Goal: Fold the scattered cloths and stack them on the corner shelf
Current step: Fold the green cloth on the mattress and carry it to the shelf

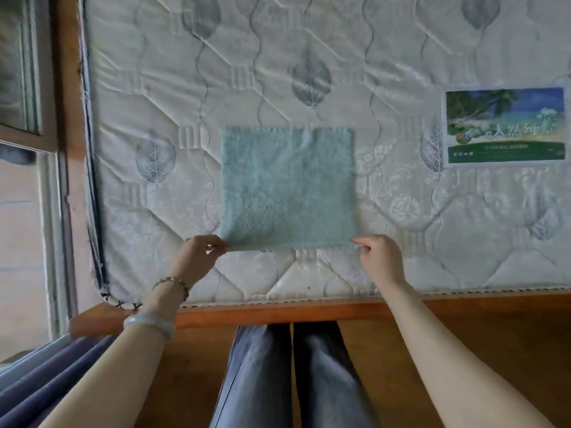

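Nearest the camera, grey-blue trouser legs stand against the orange-brown wooden bed frame. A blue-violet pleated curtain hangs at the near left. The left wrist carries a pale green stone bangle and a thin beaded bracelet.

Hands: the left hand pinches the near left corner of the pale blue-green square terry cloth. The right hand pinches the near right corner. Both grips are fingertip pinches on the hem only.

Cloth position: it lies spread flat on the white quilted mattress with grey leaf pattern, close to the foot edge. Its far corners are free. It appears to be a single layer, so I judge that the first fold is not yet made.

Findings, as judgement:
- The pinch is shallow. A quick lift could pull a corner free and drop that side into a crooked fold.
- Terry pile may drag on the quilted ticking. If the near edge is carried over faster on one side, the edges will not meet the far corners squarely.
- The far edge is unweighted and may slide or bunch as the near edge travels.
- The beaded bracelet sits near the cloth's path and could snag loops of the pile.

Farther off, a rectangular printed landscape label is fixed to the mattress at the right, well apart from the cloth. The corner shelf is not in view, nor are any other cloths, so carrying and stacking cannot be assessed.
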